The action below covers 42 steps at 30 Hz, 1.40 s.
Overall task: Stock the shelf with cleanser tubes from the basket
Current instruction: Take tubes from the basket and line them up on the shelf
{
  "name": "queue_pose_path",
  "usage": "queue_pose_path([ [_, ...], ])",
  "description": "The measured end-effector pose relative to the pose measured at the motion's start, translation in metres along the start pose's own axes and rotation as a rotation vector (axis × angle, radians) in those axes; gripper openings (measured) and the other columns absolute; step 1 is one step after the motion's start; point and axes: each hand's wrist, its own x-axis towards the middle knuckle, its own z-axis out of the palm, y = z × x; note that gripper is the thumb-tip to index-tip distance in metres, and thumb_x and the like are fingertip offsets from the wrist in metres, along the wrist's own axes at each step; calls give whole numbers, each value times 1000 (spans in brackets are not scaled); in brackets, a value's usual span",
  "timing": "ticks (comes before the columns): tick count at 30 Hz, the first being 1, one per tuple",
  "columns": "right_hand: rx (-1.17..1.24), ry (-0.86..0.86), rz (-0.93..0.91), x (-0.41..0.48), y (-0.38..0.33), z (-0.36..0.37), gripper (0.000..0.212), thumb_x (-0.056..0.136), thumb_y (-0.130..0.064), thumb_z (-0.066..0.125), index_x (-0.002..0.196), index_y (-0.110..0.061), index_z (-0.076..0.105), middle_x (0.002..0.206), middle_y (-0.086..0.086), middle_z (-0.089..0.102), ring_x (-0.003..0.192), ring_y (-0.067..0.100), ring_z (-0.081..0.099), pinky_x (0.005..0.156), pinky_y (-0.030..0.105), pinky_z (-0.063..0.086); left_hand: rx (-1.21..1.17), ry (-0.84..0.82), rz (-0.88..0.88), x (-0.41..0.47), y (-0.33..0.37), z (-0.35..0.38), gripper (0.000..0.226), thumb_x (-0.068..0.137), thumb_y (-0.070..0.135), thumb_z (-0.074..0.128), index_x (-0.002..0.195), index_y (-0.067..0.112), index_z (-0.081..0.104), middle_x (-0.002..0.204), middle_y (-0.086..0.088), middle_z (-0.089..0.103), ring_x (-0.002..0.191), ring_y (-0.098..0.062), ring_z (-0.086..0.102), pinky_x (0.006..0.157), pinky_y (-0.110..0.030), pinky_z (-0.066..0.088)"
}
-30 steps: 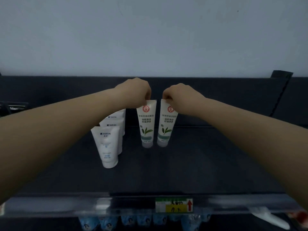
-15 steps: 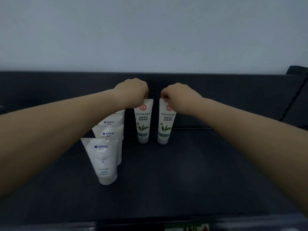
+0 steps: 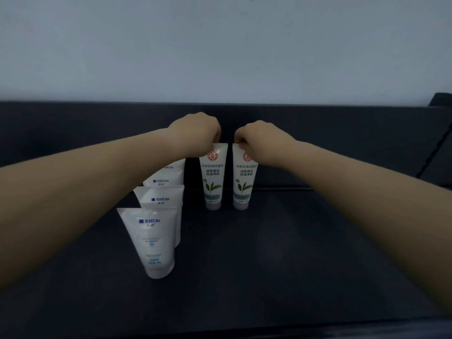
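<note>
On the matte dark shelf (image 3: 293, 253), each hand, left hand (image 3: 195, 133) and right hand (image 3: 261, 138), has its fingers pinching a glossy, tapered white tube's flat crimp: left tube (image 3: 213, 177), right tube (image 3: 243, 179).

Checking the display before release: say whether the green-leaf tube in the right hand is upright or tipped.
Upright. The right green-leaf tube stands cap-down on the shelf, sides near vertical, its crimped top pinched by the right hand.

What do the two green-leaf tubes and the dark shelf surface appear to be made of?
Left green-leaf tube and right green-leaf tube: likely soft plastic, smooth, faint sheen, flat crimped tops. Shelf surface: dark, matte; painted metal or laminate, unclear.
</note>
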Motion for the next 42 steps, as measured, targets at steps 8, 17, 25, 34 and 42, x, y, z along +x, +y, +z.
queue_pose_path([
  [8, 21, -34, 0, -2, -3, 1, 21, 92, -8, 50, 110, -13, 61, 103, 5, 63, 87, 21, 59, 66, 31, 47, -18, -23, 25, -6, -1, 1, 21, 90, 12, 54, 107, 16, 66, 101, -5, 65, 89, -24, 62, 75, -37, 54],
  [17, 60, -33, 50, -12, -1, -4, 33, 92, -9, 46, 121, -17, 58, 115, 4, 63, 100, 24, 60, 83, 43, 54, -18, -40, 11, -11, 3, -2, 24, 89, 18, 58, 112, 17, 64, 104, -4, 64, 92, -23, 61, 80, -41, 55],
  [25, 85, 29, 43, -27, -8, -7, 46, 96, -25, 47, 140, -15, 37, 133, 8, 49, 117, 26, 51, 95, 42, 46, 53, 31, 37, -26, 8, -4, 36, 89, 19, 54, 125, 13, 53, 118, -8, 56, 105, -25, 56, 87, -44, 51],
  [34, -42, 128, -44, -60, -33, -14, 55, 95, -32, 47, 145, -15, 31, 149, 7, 33, 138, 24, 31, 107, 41, 34, 177, 206, 64, -69, 20, -13, 45, 90, 35, 54, 128, 11, 50, 124, -7, 55, 113, -24, 53, 98, -39, 42],
  [42, -24, 128, -102, -101, -65, -26, 64, 96, -41, 47, 150, -19, 21, 159, 6, 14, 148, 24, 7, 116, 44, 19, 217, 208, -12, -135, 34, -28, 46, 92, 32, 52, 134, 13, 47, 136, -6, 48, 126, -22, 43, 106, -37, 32],
])
